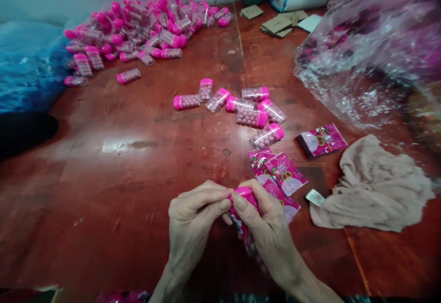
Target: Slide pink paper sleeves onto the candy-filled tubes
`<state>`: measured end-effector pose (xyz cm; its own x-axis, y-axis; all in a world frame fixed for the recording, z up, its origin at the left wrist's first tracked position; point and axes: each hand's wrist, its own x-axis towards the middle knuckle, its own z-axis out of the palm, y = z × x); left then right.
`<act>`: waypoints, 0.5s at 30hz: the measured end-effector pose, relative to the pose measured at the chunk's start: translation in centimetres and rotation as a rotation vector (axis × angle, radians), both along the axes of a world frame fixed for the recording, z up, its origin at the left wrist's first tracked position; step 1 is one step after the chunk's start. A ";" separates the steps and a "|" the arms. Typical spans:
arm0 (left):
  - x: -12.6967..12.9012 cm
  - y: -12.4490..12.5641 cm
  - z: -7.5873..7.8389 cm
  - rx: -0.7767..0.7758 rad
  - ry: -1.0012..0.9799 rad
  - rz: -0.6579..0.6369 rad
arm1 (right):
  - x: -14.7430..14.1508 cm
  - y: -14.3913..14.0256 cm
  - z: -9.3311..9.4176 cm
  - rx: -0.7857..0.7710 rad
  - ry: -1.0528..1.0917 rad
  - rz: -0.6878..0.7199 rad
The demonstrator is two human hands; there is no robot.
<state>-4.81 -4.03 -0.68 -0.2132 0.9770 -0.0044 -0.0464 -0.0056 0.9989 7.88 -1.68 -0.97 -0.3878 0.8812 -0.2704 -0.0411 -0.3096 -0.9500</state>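
Observation:
A small candy tube [243, 227] with a pink cap and a printed magenta sleeve is between my hands near the table's front edge. My right hand [270, 229] wraps around it, thumb pressed near the cap. At the cap's left side my left hand [196, 215] has its thumb and fingers pinched together against the tube; the fingertips are partly hidden. Just behind my right hand lie several flat printed sleeves [287, 173], overlapping. Farther back, several clear tubes of pink balls [251, 117] with pink caps lie loosely on the table.
A large heap of capped tubes [138, 31] covers the back left, beside a blue plastic bag [31, 64]. On the right are a sleeve stack [324, 140], a crumpled beige cloth [375, 188] and a big clear plastic bag [361, 64]. Cardboard pieces [279, 25] lie at the back.

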 end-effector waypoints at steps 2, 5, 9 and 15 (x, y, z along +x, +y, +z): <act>0.1 -0.1 -0.1 -0.017 -0.035 0.008 | -0.1 -0.1 0.0 0.013 0.020 -0.019; 0.4 -0.1 -0.1 -0.072 -0.165 0.031 | -0.1 -0.2 0.0 0.013 0.017 -0.062; 1.1 0.2 0.0 -0.125 -0.179 0.036 | -0.1 -0.1 -0.2 0.061 -0.065 -0.125; 1.8 0.2 0.3 -0.096 0.117 0.094 | 0.1 0.1 -0.6 0.382 -0.252 -0.129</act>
<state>-3.05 -3.83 -0.37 -0.3081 0.9491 -0.0662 0.0665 0.0909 0.9936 7.96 -1.57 -1.54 -0.2323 0.9726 0.0103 0.1902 0.0559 -0.9802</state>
